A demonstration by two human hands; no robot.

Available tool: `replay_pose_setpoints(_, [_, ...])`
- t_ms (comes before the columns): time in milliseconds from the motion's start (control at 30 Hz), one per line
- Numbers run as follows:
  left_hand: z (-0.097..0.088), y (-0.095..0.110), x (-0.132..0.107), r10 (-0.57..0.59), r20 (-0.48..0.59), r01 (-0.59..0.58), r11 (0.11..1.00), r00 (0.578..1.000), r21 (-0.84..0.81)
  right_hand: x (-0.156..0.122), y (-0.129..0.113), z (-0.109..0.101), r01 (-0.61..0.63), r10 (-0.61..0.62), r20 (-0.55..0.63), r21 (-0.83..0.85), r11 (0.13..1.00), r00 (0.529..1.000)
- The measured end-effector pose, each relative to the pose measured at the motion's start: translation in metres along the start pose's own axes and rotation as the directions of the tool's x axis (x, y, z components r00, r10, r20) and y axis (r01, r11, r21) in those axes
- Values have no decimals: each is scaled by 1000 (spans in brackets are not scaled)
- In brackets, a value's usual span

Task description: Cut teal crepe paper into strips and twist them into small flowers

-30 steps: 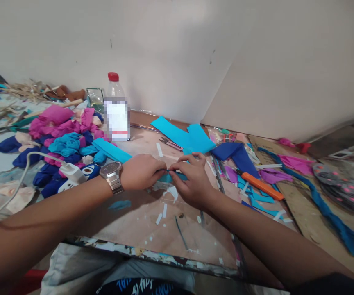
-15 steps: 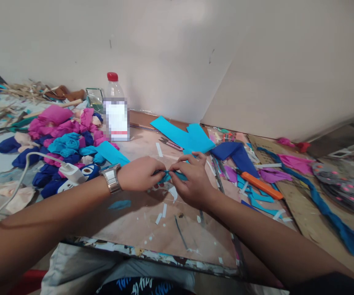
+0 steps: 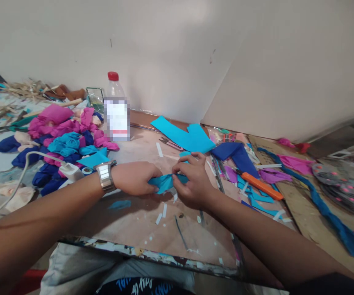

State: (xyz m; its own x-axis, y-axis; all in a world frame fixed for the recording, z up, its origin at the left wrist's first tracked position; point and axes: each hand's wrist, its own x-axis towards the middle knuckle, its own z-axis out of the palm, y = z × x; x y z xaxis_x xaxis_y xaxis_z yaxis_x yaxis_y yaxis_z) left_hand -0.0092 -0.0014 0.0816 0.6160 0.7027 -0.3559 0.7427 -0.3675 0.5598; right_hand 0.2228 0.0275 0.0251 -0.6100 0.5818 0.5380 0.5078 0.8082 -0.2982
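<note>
My left hand (image 3: 135, 178), with a metal watch (image 3: 103, 176) on its wrist, is closed on one end of a light blue strip of crepe paper (image 3: 164, 182). My right hand (image 3: 191, 179) pinches the same strip from the other side, fingers pressed together. The strip is bunched and folded between the two hands, just above a glass sheet (image 3: 152, 229) lying on the table. The strip's far end (image 3: 94, 159) trails off behind my left wrist toward the pile of paper.
A pile of pink, blue and dark blue crumpled paper pieces (image 3: 63, 139) lies at left, with a white plug and cable (image 3: 69, 170). A red-capped plastic bottle (image 3: 116, 108) stands behind. Flat light blue sheets (image 3: 184, 137), small scissors (image 3: 169, 143) and an orange cutter (image 3: 259, 185) lie at right.
My left hand has drawn back to the left and rotated. The blue strip between the hands has gone from flat and hidden to a bunched fold that shows. The trailing end shifted left.
</note>
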Motion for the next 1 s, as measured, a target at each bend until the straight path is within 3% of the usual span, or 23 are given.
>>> replay_pose_setpoints(100, [3, -3, 2, -72, -226, 139, 944, 972, 298, 0, 5, 4, -50, 51, 22, -57, 997, 998])
replay_pose_setpoints(200, [5, -3, 1, -95, -252, 184, 916, 963, 357, 2, 11, 7, -102, 120, 102, -168, 980, 987])
replay_pose_setpoints(300, [4, 6, -6, -62, -148, 99, 961, 987, 257, 4, 16, 9, -138, 174, 123, -257, 957, 977])
replay_pose_setpoints(367, [1, 15, -12, 21, -41, -15, 992, 999, 126, 5, 19, 8, -143, 178, 104, -279, 950, 979])
replay_pose_setpoints(500, [-10, 24, -23, 172, 124, -149, 973, 977, -178, 6, 22, 8, -140, 173, 90, -293, 946, 981])
replay_pose_setpoints(633, [-14, 17, -20, 140, 170, -97, 966, 975, -238, 5, 20, 8, -106, 134, 105, -235, 966, 985])
replay_pose_setpoints(767, [-6, 4, -5, 15, 269, 85, 930, 963, -357, 3, 10, 4, -14, 29, 171, -89, 996, 985])
replay_pose_setpoints(800, [-3, 1, -1, 0, 245, 87, 936, 969, -341, 3, 8, 3, 7, 4, 185, -59, 998, 983])
replay_pose_setpoints(867, [5, -3, 8, -1, 59, 15, 972, 998, -234, 2, 4, 1, 33, -28, 199, -19, 999, 980])
replay_pose_setpoints(1000, [17, -10, 18, 2, -146, -6, 1000, 989, -25, 1, 2, 1, 49, -55, 196, 35, 998, 979])
